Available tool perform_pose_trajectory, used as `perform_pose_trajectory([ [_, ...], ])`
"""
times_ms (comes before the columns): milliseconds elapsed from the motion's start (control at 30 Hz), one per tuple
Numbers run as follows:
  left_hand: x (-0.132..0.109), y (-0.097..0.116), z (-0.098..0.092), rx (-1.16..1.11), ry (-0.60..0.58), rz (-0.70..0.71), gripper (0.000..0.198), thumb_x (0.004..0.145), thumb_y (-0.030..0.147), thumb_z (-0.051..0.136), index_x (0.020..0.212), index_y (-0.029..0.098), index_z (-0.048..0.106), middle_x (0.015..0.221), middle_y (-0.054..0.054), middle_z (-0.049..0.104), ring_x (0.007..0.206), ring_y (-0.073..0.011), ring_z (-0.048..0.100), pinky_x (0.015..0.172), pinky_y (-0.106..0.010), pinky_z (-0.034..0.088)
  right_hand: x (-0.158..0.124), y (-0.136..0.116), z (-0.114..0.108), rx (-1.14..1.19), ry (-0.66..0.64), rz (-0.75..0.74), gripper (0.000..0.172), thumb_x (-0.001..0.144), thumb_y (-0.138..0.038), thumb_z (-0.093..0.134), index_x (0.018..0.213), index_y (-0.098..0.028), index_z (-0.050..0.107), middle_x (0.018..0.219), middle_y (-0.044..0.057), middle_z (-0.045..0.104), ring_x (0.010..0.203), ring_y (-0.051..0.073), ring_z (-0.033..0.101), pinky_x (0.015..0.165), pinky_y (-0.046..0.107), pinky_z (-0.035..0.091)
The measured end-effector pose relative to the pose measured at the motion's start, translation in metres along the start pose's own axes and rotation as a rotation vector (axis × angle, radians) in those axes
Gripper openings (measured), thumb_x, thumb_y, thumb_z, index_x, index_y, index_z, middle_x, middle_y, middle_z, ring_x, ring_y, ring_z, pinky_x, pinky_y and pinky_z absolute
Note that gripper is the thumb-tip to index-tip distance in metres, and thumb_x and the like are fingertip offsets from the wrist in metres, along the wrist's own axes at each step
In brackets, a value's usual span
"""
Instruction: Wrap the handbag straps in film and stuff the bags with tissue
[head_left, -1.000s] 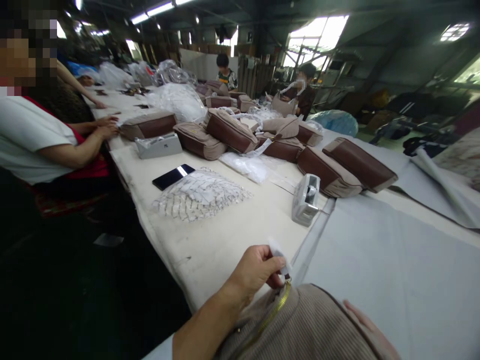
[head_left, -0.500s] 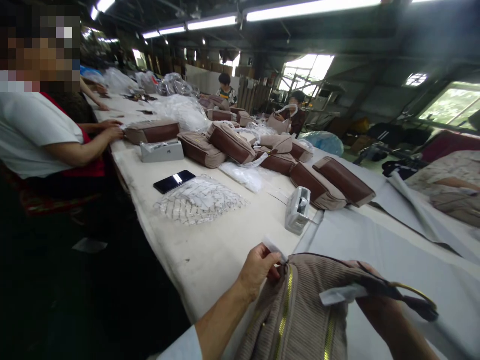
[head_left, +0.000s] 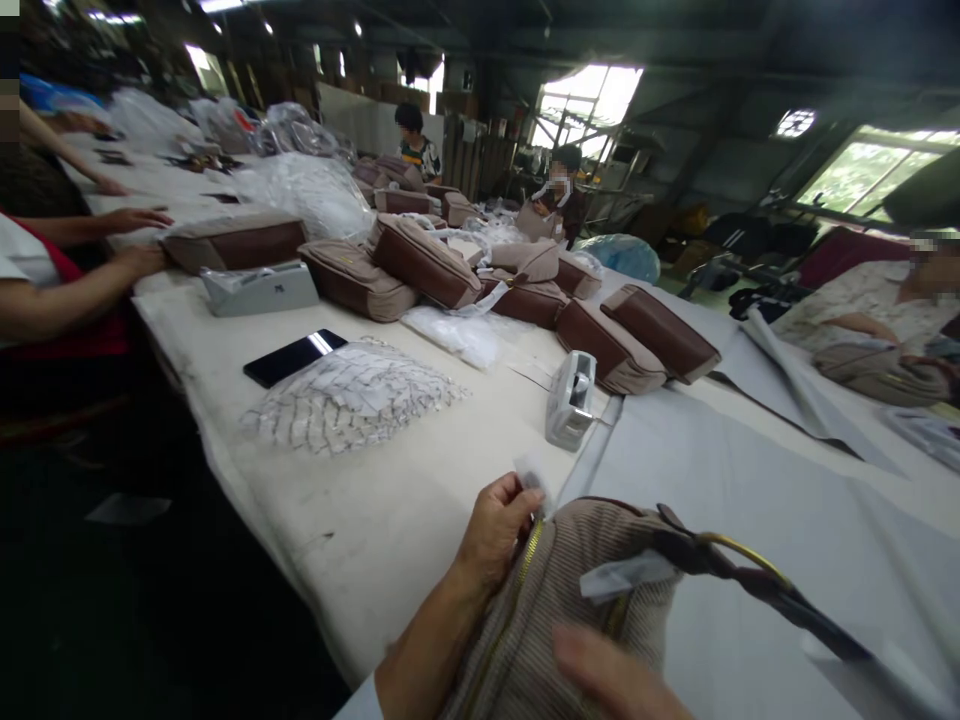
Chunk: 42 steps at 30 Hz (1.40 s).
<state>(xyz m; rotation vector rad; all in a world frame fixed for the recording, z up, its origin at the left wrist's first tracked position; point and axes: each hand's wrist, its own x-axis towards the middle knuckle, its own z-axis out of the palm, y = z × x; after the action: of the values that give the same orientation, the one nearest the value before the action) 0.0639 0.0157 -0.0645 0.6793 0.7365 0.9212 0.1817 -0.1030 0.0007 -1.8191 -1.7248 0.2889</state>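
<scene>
A brown ribbed fabric bag (head_left: 577, 560) with gold zippers and a dark strap (head_left: 795, 600) lies tilted at the table's near edge. My left hand (head_left: 491, 530) pinches a white translucent slip (head_left: 531, 478) at the upper end of one zipper, on the bag's top corner. Another white wrapped piece (head_left: 626, 577) hangs on the bag's front. In front of the bag's lower part is my right hand (head_left: 619, 675), blurred by motion, with its fingers hard to make out and much of it cut off by the frame's bottom edge.
A grey tape dispenser (head_left: 571, 400) stands beyond the bag; another dispenser (head_left: 262, 290) is farther left. A black phone (head_left: 292, 357) lies beside a pile of white slips (head_left: 360, 400). Several brown bags (head_left: 427, 262) fill the table's middle. Co-workers sit around.
My right hand has left the bag's strap side and moved left and down across the bag's front. My left hand keeps its pinch. The view has turned right and down.
</scene>
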Motion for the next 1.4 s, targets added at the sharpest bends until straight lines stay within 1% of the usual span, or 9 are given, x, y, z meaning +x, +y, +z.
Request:
perform_pose_trajectory([
  [100, -0.011, -0.011, 0.004, -0.035, 0.042, 0.027, 0.021, 0.070, 0.033, 0.063, 0.078, 0.015, 0.054, 0.055, 0.006, 0.052, 0.047, -0.0053, 0.043, 0.049, -0.018, 0.034, 0.033, -0.008, 0.019, -0.024, -0.021, -0.061, 0.042, 0.091, -0.032, 0.041, 0.128, -0.016, 0.053, 0.122, 0.012, 0.060, 0.112, 0.025, 0.058, 0.092, 0.038, 0.051],
  [233, -0.021, -0.020, -0.001, -0.007, 0.058, 0.013, 0.015, 0.069, 0.028, 0.059, 0.074, 0.017, 0.050, 0.046, 0.005, 0.054, 0.043, -0.0090, 0.048, 0.048, -0.020, 0.037, 0.070, -0.001, 0.017, -0.144, -0.213, -0.044, 0.053, 0.085, -0.024, 0.035, 0.128, 0.003, 0.049, 0.115, 0.023, 0.062, 0.109, 0.030, 0.059, 0.090, 0.045, 0.050],
  [400, -0.013, -0.016, -0.004, 0.044, -0.009, 0.003, 0.014, 0.068, 0.027, 0.059, 0.075, 0.015, 0.057, 0.045, 0.004, 0.056, 0.043, -0.0109, 0.050, 0.047, -0.021, 0.038, 0.076, -0.001, 0.005, -0.188, -0.410, 0.010, 0.050, 0.079, -0.017, 0.041, 0.125, -0.003, 0.054, 0.105, 0.017, 0.067, 0.097, 0.027, 0.064, 0.087, 0.041, 0.050],
  [633, -0.006, -0.011, -0.020, 0.112, -0.116, -0.028, 0.027, 0.066, 0.034, 0.072, 0.066, 0.008, 0.065, 0.051, 0.000, 0.055, 0.046, -0.0080, 0.046, 0.048, -0.021, 0.036, 0.068, -0.012, 0.029, -0.243, -0.243, -0.055, 0.053, 0.075, -0.005, 0.037, 0.124, -0.002, 0.054, 0.123, 0.019, 0.058, 0.111, 0.027, 0.057, 0.094, 0.038, 0.047],
  [833, -0.005, -0.014, -0.014, 0.066, -0.152, -0.004, 0.027, 0.069, 0.034, 0.066, 0.080, 0.009, 0.066, 0.063, -0.001, 0.059, 0.056, -0.0088, 0.050, 0.055, -0.020, 0.042, 0.073, -0.018, 0.024, -0.446, -0.458, 0.067, 0.046, 0.086, -0.009, 0.041, 0.132, -0.005, 0.046, 0.111, 0.017, 0.065, 0.096, 0.029, 0.064, 0.083, 0.040, 0.048],
  [967, 0.001, -0.011, -0.010, 0.084, -0.190, 0.000, 0.023, 0.068, 0.031, 0.065, 0.082, 0.014, 0.060, 0.065, 0.003, 0.057, 0.055, -0.0078, 0.050, 0.055, -0.020, 0.043, 0.082, -0.019, 0.017, -0.443, -0.528, 0.155, 0.023, 0.090, -0.012, 0.043, 0.103, -0.014, 0.062, 0.095, 0.009, 0.069, 0.089, 0.025, 0.064, 0.075, 0.032, 0.045],
  [1067, 0.007, -0.004, -0.016, 0.162, -0.253, -0.040, 0.024, 0.071, 0.035, 0.064, 0.082, 0.014, 0.059, 0.063, 0.002, 0.058, 0.052, -0.0096, 0.053, 0.053, -0.022, 0.044, 0.086, -0.019, 0.016, -0.478, -0.547, 0.177, 0.020, 0.091, -0.015, 0.045, 0.082, -0.016, 0.062, 0.083, 0.006, 0.067, 0.083, 0.022, 0.064, 0.070, 0.029, 0.040],
  [1233, 0.022, 0.020, -0.028, 0.364, -0.320, -0.029, 0.013, 0.066, 0.024, 0.068, 0.071, 0.012, 0.065, 0.054, 0.002, 0.057, 0.050, -0.0082, 0.051, 0.050, -0.019, 0.038, 0.091, -0.020, 0.020, -0.551, -0.595, 0.130, 0.018, 0.090, -0.008, 0.041, 0.086, -0.015, 0.057, 0.083, 0.006, 0.065, 0.079, 0.021, 0.063, 0.061, 0.027, 0.032],
  [1400, 0.031, 0.029, -0.023, 0.438, -0.357, 0.003, 0.004, 0.066, 0.018, 0.063, 0.066, 0.013, 0.063, 0.052, 0.002, 0.058, 0.050, -0.0099, 0.054, 0.050, -0.019, 0.038, 0.092, -0.017, 0.022, -0.662, -0.617, 0.093, 0.023, 0.083, 0.000, 0.039, 0.093, -0.015, 0.053, 0.080, 0.007, 0.064, 0.071, 0.022, 0.063, 0.055, 0.027, 0.024],
])
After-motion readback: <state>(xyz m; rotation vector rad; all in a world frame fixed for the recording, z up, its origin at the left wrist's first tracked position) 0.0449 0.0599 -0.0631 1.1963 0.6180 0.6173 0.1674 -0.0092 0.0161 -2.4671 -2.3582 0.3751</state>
